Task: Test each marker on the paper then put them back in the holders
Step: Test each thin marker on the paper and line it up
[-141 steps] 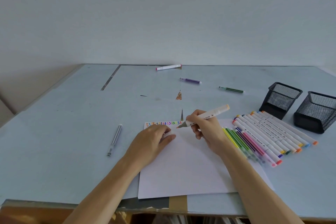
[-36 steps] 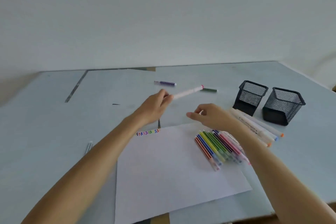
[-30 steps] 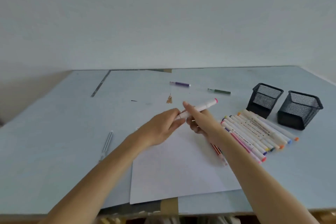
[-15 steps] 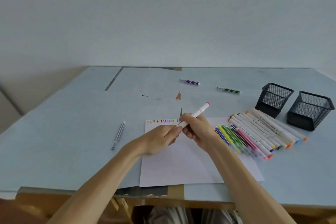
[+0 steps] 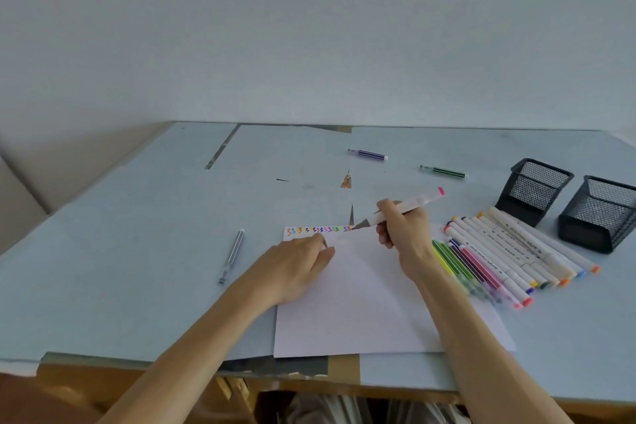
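Note:
A white sheet of paper point(image 5: 371, 303) lies on the pale blue table, with a row of coloured squiggles point(image 5: 316, 230) along its top edge. My right hand point(image 5: 404, 234) grips a white marker with a pink end point(image 5: 416, 202), its grey tip touching the paper at the right end of that row. On the paper's upper left rests my left hand point(image 5: 296, 262), with a small dark cap pinched at its fingertips. White markers point(image 5: 509, 248) and thin coloured pens point(image 5: 461, 262) lie in a row to the right. Two black mesh holders point(image 5: 535, 189) point(image 5: 600, 213) stand beyond them.
A grey pen point(image 5: 232, 256) lies left of the paper. Farther back on the table are a purple pen point(image 5: 368, 154) and a green pen point(image 5: 444, 171). The table's front edge point(image 5: 344, 375) runs just below the paper. A plain wall stands behind.
My left hand pulled away from the marker's tip end and settled on the paper. My right hand lowered the marker until its tip met the paper beside the squiggles.

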